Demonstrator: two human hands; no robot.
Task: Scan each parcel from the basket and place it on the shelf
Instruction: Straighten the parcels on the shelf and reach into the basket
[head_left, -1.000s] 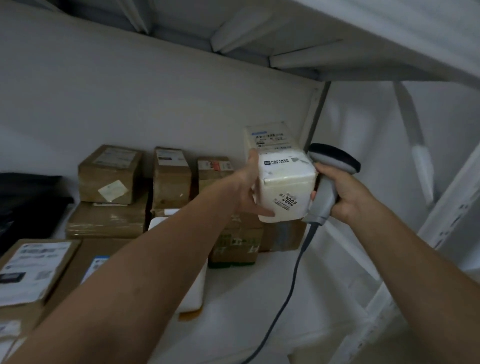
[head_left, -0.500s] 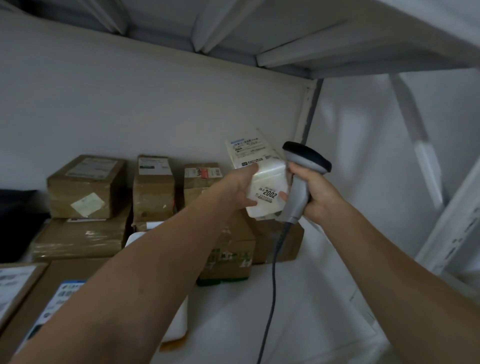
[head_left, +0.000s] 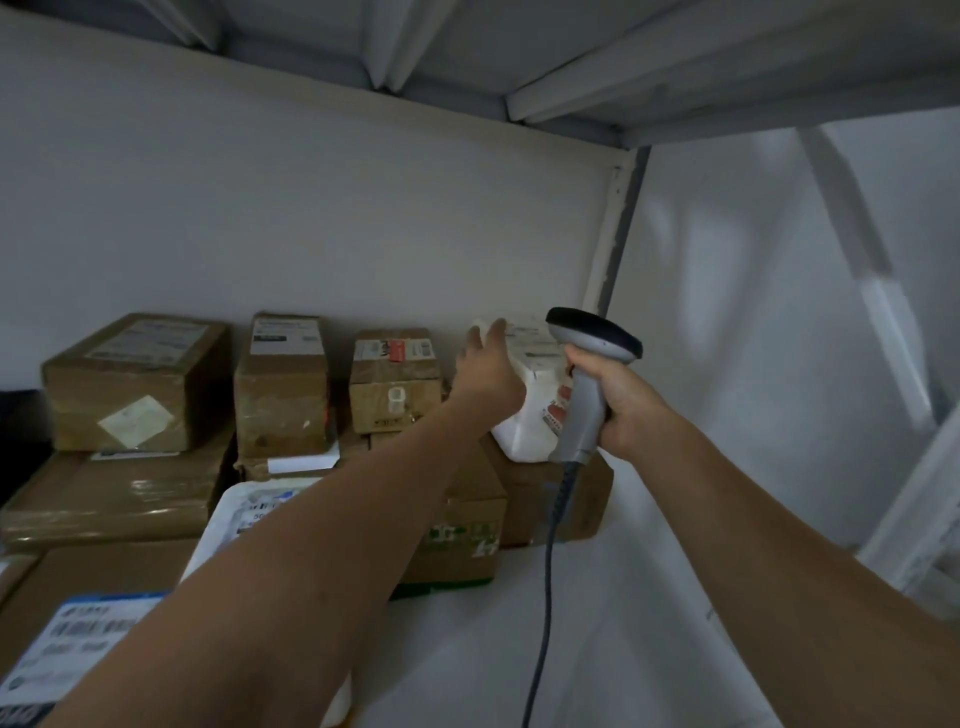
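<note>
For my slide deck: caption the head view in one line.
Left hand presses a white parcel atop a brown box; right hand grips the scanner.

Both my bare arms reach forward and upward, the forearms drawing together. My left hand (head_left: 488, 374) shows me its back, fingers (head_left: 494, 335) stretched straight against the side of the white parcel (head_left: 522, 434). Just beside it, my right hand (head_left: 621, 405) curls tight round the scanner (head_left: 589, 340) handle
</note>
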